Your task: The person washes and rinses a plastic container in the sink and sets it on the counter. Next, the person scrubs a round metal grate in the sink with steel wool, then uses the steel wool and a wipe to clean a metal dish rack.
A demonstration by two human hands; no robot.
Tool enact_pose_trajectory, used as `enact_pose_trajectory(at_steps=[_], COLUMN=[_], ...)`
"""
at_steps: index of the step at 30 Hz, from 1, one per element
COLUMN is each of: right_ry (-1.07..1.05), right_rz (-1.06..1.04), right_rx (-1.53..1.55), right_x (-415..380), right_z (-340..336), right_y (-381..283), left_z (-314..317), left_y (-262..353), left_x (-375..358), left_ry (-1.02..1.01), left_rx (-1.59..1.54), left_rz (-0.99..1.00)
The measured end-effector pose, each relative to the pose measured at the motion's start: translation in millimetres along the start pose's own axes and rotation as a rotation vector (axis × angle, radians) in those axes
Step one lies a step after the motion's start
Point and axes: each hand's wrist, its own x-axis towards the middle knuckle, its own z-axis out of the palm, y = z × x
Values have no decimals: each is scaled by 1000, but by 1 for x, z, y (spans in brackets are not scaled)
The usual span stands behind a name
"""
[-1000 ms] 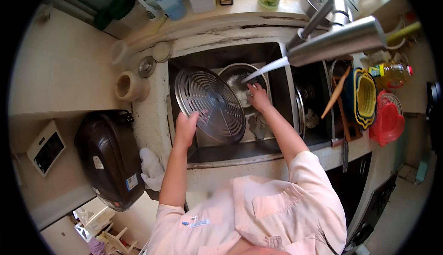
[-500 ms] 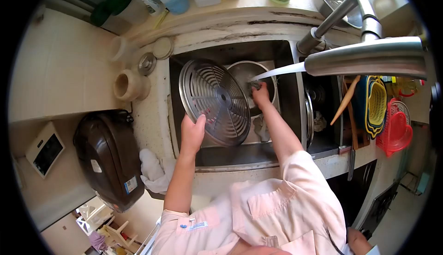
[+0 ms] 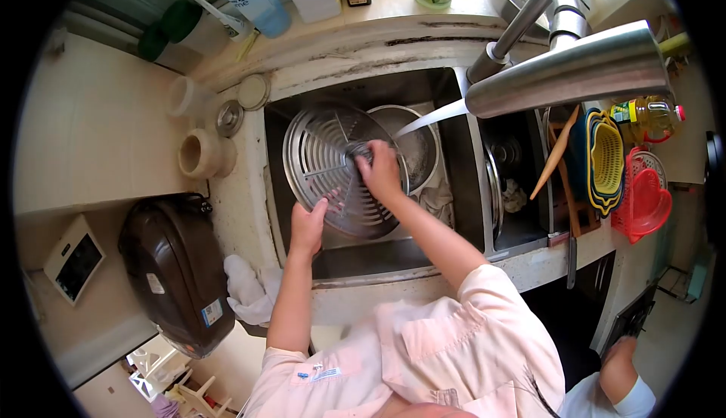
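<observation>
My left hand (image 3: 308, 227) grips the near-left rim of a round slotted metal steamer rack (image 3: 311, 150), held tilted over the sink (image 3: 363, 261). My right hand (image 3: 380, 172) is closed on a steel wool scrubber (image 3: 357, 150), which is pressed against the middle of the rack and mostly covered by the fingers. Behind the rack, partly hidden, a round metal pot (image 3: 436, 153) sits in the sink. Water (image 3: 432, 118) runs from the faucet (image 3: 567, 70) into this pot. A wet cloth (image 3: 437, 202) lies beside it.
Yellow and blue baskets (image 3: 605, 162) and a red basket (image 3: 643, 202) stand right of the sink, near an oil bottle (image 3: 646, 118). Bottles (image 3: 253, 2) line the back ledge. On the left are a stone mortar (image 3: 200, 153) and a dark brown appliance (image 3: 172, 274). Another person's arm (image 3: 620, 369) shows lower right.
My right hand has moved left with the scrubber, from inside the pot onto the rack. The rack has turned to face up more. The other person's arm shows more at lower right.
</observation>
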Motion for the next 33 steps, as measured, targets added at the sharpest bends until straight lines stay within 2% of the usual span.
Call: enact_pose_trajectory(at_steps=[2, 5, 8, 9, 12, 14, 15, 16, 17, 18, 20, 21, 25, 29, 33], right_ry=[51, -31, -99, -122, -373, -254, -128, -95, -98, -273, -226, -190, -172, -327, -336], right_rz=[2, 283, -62, -235, 323, 759, 622, 512, 389, 463, 195, 220, 223, 245, 235], right_rx=[43, -270, -514, -632, -622, -61, -42, 46, 26, 161, -41, -173, -94, -243, -215], right_x=[2, 26, 29, 23, 14, 28, 25, 22, 16, 13, -5, -12, -36, -66, -86], right_z=[17, 20, 2, -8, -6, 6, 6, -5, -8, -25, -32, -43, -73, -93, -105], right_y=[30, 98, 120, 126, 130, 135, 122, 93, 79, 52, 34, 18, 13, 14, 8], left_z=[-5, -8, -17, -20, -27, -19, -10, -10, -8, -6, -8, -8, -6, -8, -15], left_y=[2, 8, 19, 22, 14, 17, 24, 23, 23, 24, 19, 19, 21, 14, 1], left_x=[0, -4, -9, -9, -2, 2, -1, 1, 3, 3, 8, 9, 8, 4, 3], left_ry=[-28, -22, 1, 20, 94, 95, 115, 105, 94, 84, 72, 63, 46, 40, 48], left_rx=[-6, -11, -7, -5, 42, 48, 35, 38, 22, 8, 16, 7, -12, -39, -51], left_rz=[-31, -31, -37, -56, -43, -50, -50, -55, -56, -61, -48, -69, -114, -148, -198])
